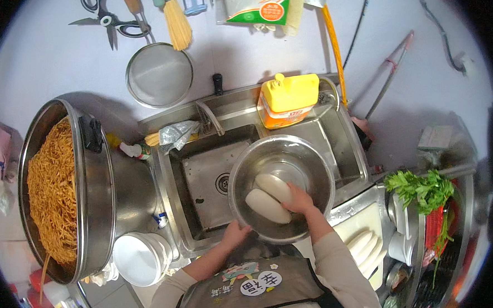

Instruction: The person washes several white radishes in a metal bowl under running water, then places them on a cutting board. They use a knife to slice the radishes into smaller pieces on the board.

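Note:
A large stainless steel bowl (238,171) rests over the right part of a double-basin sink (213,155). Two peeled white radish-like vegetables (261,204) lie side by side inside it. My right hand (300,199) reaches into the bowl, its fingers at the right ends of these vegetables; whether they close round one cannot be told. At the bowl's lower left rim is my left hand (235,235), its fingers touching or gripping the edge. Several similar white pieces (364,248) lie on a cutting board (373,218) at lower right.
A yellow jug (291,95) stands behind the bowl beside the faucet (213,118). To the left are a deep steel pot (94,195) heaped with noodles (54,201) and white buckets (137,260). Leafy greens (422,191) lie at right. A strainer (159,75) hangs on the wall.

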`<state>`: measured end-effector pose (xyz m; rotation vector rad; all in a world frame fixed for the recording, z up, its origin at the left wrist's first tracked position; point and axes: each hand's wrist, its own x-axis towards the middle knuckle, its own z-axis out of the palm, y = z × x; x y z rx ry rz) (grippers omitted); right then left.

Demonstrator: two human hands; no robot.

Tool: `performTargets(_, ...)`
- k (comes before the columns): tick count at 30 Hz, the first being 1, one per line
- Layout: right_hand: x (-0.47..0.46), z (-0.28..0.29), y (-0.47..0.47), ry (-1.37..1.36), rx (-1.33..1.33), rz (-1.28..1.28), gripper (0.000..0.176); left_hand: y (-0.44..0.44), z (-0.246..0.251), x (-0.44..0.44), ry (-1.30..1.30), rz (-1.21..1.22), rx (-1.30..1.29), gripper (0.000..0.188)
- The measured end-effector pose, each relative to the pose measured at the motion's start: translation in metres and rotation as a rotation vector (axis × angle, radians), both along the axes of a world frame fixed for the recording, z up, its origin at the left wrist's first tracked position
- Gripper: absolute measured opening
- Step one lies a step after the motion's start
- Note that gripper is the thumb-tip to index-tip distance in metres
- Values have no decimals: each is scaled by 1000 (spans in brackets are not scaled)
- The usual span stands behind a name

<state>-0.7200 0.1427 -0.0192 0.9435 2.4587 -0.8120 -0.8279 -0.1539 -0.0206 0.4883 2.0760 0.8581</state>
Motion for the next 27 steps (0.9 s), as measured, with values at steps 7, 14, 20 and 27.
performTargets(7,5,7,-13,-1,37,-336,102,-5,-12,0,-397,120,85,44)
performTargets(14,11,33,-28,-265,227,-427,102,-4,-33,21,-396,84,197,28)
performTargets(20,17,-6,-28,-149,463,-252,101,-3,-14,40,-638,36,210,34)
performTargets(27,9,-9,-3,90,445,-49,104,-4,-6,5,-761,487,159,47)
